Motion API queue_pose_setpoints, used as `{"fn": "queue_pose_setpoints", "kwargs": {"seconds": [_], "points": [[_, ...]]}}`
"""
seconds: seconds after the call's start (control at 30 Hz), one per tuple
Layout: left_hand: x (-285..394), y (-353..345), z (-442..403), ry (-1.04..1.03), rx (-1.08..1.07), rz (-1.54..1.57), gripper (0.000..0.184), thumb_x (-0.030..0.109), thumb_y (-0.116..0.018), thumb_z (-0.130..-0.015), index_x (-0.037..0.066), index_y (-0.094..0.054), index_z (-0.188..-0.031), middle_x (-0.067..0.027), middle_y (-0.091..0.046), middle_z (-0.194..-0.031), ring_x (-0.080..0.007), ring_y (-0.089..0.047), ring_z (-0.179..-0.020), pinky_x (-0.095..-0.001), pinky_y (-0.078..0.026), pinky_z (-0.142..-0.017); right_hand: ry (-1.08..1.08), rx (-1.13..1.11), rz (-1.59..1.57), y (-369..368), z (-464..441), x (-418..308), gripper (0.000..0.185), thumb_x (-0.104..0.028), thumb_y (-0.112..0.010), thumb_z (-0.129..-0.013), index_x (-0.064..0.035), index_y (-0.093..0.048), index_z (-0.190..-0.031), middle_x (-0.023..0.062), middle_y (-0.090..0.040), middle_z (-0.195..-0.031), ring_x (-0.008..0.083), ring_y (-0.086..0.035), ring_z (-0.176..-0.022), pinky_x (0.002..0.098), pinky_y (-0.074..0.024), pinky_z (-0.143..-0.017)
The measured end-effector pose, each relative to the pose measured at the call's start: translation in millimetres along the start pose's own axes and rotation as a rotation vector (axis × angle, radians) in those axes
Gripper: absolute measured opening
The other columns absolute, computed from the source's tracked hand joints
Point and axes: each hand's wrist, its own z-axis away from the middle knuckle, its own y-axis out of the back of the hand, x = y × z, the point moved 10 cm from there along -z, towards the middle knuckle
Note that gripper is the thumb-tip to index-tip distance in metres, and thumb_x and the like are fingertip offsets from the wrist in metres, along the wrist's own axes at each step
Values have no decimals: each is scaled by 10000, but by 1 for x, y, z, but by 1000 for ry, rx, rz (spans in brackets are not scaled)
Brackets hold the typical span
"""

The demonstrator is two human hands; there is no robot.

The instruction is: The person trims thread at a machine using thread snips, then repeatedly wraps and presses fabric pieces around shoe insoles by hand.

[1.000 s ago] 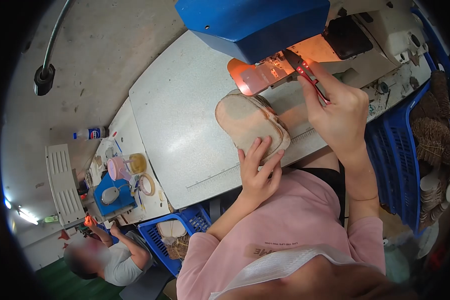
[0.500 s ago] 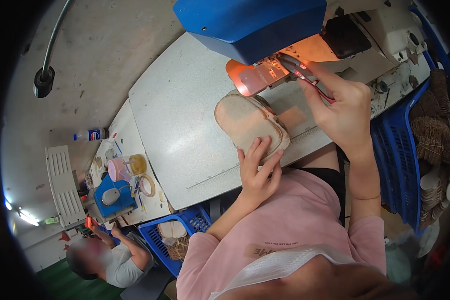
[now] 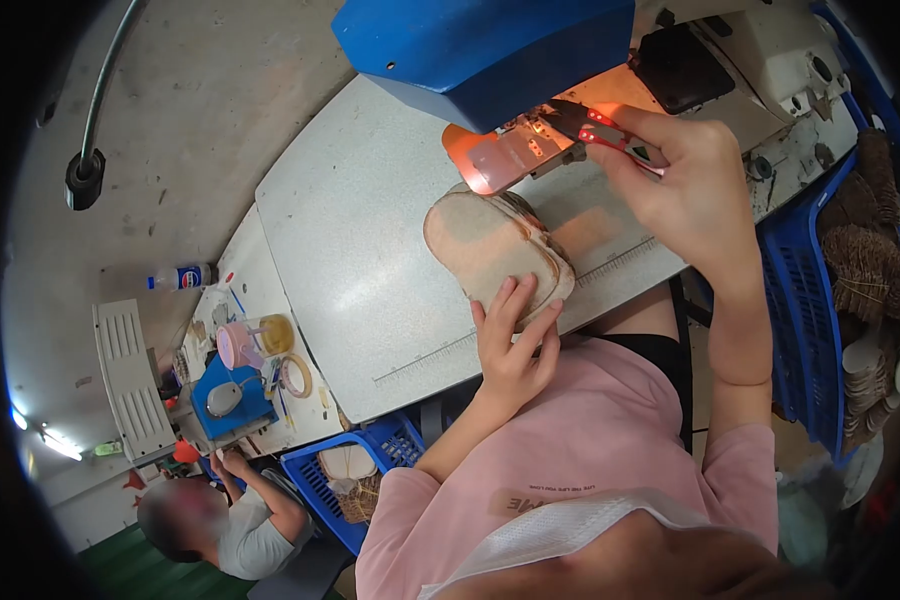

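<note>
My right hand (image 3: 698, 200) is closed on a pair of red-handled thread snips (image 3: 604, 132), their dark blades pointing in under the blue head of a sewing machine (image 3: 480, 62). A lamp lights that spot orange, and the needle area is mostly hidden. Below the machine's narrow arm (image 3: 500, 160) lies a small stack of beige insoles (image 3: 475, 238) with brown edges. Resting on the near end of the stack is my left hand (image 3: 513, 355), its fingers spread and lying flat on the top insole.
A ruler scale (image 3: 425, 358) runs along the near edge of the grey worktable (image 3: 345, 230). Blue crates (image 3: 805, 330) with bundled brown pieces stand at the right; another crate (image 3: 315, 470) sits lower left. Beyond it, a co-worker (image 3: 255, 525) sits near a side table with tape (image 3: 295, 376).
The snips have turned in my right hand, showing more of their red handles, and the right hand has shifted slightly. My left hand stays on the insoles. The co-worker's hands have moved.
</note>
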Motion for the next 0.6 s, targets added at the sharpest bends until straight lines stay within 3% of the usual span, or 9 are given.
{"fn": "queue_pose_setpoints", "kwargs": {"seconds": [0.03, 0.13, 0.43, 0.6], "points": [[0, 0, 0, 1, 0, 3, 335, -29, -686, -702, 123, -713, -999, -150, -576, -1294, -317, -463, -1301, -443, -127, -1152, -1, -15, -39, -2, -3, 3, 222, -96, -717, -774, 48, -688, -940, 135, -603, -593, 149, -457, -443, 270, -381, -458], [0, 0, 0, -1, 1, -1, 337, -30, -686, -705, 123, -711, -1003, -148, -574, -1296, -318, -462, -1301, -444, -127, -1152, 25, -5, 59, -2, -12, 4, 170, -188, -685, -782, -29, -722, -832, 152, -624, -611, 321, -625, -564, 366, -500, -556], [1, -1, 0, -1, -2, -5, 335, -34, -688, -707, 124, -709, -1001, -149, -569, -1302, -322, -460, -1303, -457, -128, -1149, -126, 22, 4, 2, -6, 20, 187, -203, -680, -791, -34, -723, -859, 152, -616, -593, 317, -617, -545, 379, -485, -541], [1, -1, 0, 1, -8, -5, 333, -33, -688, -708, 123, -708, -1001, -150, -563, -1309, -327, -458, -1303, -462, -127, -1149, -42, 114, 1, 11, -2, 15, 187, -213, -681, -796, -40, -716, -855, 137, -603, -569, 314, -611, -535, 384, -477, -527]]}}
